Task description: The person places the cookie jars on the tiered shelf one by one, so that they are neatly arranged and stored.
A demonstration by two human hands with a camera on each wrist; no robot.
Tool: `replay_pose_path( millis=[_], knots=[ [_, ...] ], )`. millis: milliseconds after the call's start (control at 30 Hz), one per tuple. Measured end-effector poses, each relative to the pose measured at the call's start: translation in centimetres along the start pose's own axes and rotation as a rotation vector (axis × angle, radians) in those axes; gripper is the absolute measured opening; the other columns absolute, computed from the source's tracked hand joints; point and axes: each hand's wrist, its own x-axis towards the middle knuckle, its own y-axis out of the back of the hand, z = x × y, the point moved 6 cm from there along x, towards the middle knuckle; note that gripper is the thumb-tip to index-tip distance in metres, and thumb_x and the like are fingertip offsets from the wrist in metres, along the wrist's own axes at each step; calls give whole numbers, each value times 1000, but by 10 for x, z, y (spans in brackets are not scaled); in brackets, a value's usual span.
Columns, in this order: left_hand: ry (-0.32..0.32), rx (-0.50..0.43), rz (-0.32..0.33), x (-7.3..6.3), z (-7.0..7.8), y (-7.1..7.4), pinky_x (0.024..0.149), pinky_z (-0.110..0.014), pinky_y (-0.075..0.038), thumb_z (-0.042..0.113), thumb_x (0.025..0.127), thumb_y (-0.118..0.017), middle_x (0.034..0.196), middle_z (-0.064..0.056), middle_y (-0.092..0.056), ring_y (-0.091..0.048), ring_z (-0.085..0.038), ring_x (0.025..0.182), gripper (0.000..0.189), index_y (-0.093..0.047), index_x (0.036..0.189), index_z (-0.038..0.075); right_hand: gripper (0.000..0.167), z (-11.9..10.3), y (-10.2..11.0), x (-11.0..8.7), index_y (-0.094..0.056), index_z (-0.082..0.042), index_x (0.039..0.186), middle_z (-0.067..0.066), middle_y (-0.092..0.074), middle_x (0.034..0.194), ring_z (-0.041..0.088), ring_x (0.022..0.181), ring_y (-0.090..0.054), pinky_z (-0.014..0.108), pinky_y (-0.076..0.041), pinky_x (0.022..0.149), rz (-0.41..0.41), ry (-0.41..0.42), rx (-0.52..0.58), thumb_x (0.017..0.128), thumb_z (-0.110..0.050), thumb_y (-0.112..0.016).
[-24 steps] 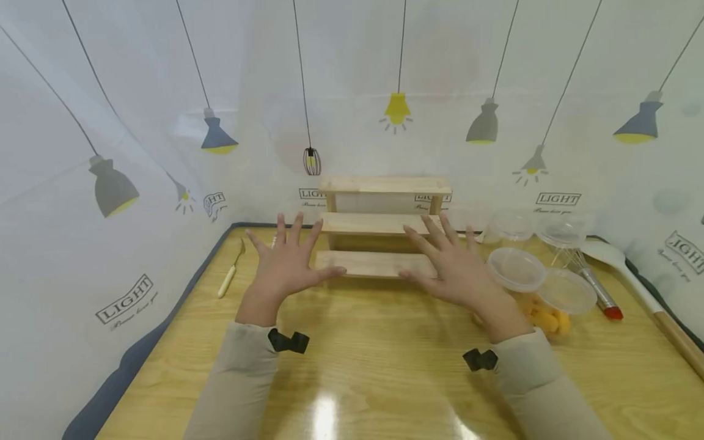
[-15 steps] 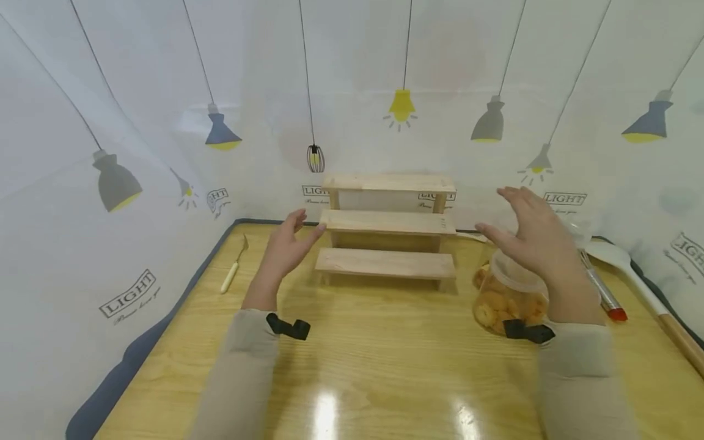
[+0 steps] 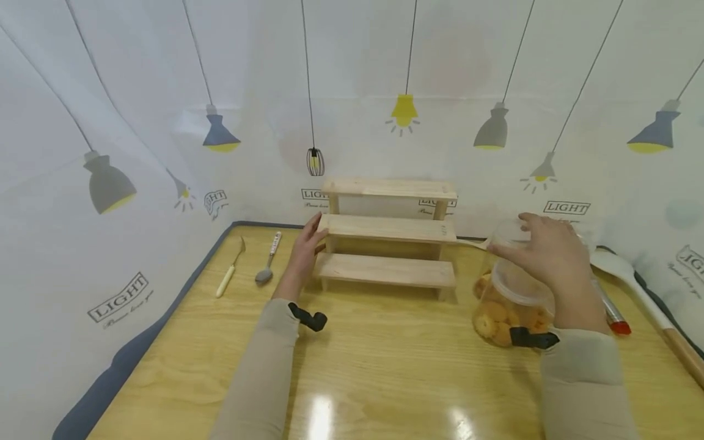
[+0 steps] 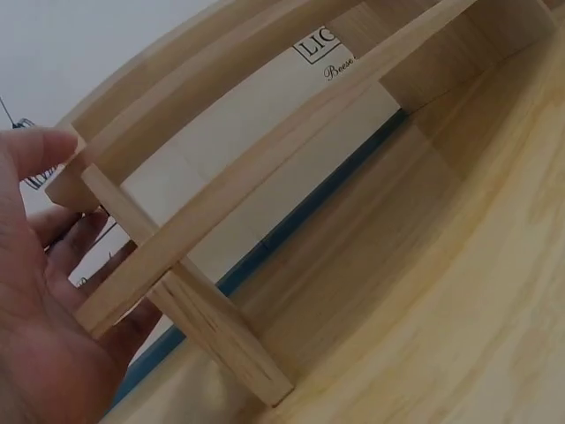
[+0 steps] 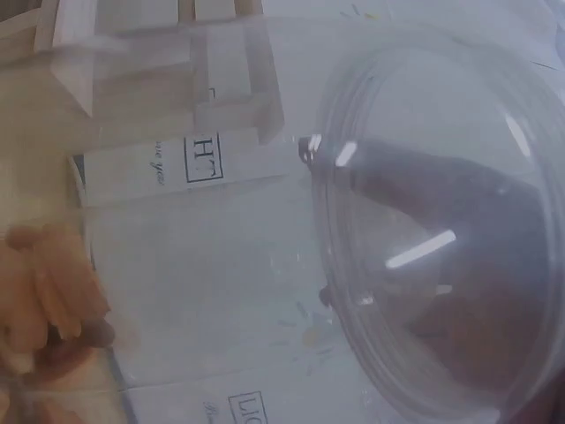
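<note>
A three-tier wooden stand [image 3: 385,269] stands at the back of the table. My left hand [image 3: 302,256] grips its left end; in the left wrist view the thumb lies at the end of a plank and the fingers curl behind the upright. At the right, clear plastic jars stand close together, the front jar [image 3: 497,315] filled with orange-brown biscuits. My right hand [image 3: 555,260] reaches over them, its thumb and fingers around the lid of a rear jar [image 3: 508,231]. Through clear plastic in the right wrist view, fingertips show at the rim of a round lid [image 5: 340,309].
Left of the stand lie a small fork [image 3: 225,280] with a pale handle and a grey spoon [image 3: 264,276]. Far right lie a white spatula [image 3: 640,287] with a wooden handle and a metal-handled whisk [image 3: 613,315] with a red end. A printed sheet [image 3: 363,61] hangs behind.
From spread above the stand's front, my hands have parted. The left moved to the stand's left end and curled round it; the right went right, over the jars. The grey spoon came into sight.
</note>
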Motion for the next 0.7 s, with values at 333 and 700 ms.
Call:
replay_pose_path(
  millis=[333,700],
  knots=[
    [-104,77,-32,-4,10,3,120,-40,-30,26,103,-60,164,-5,-27,-25,-18,150,66,-30,159,10,106,-8,21,-9,-29,-8,158,25,-44,149,52,130,-40,75,-38,90,173,-36,98,83,-74,-64],
    [-115,107,-13,5,-2,7,112,-39,-42,24,99,-66,160,-5,-36,-44,-25,140,69,-33,158,11,85,-35,58,-37,-58,-6,141,25,-63,119,39,110,-62,33,-47,105,867,271,323,67,-25,-95]
  ],
)
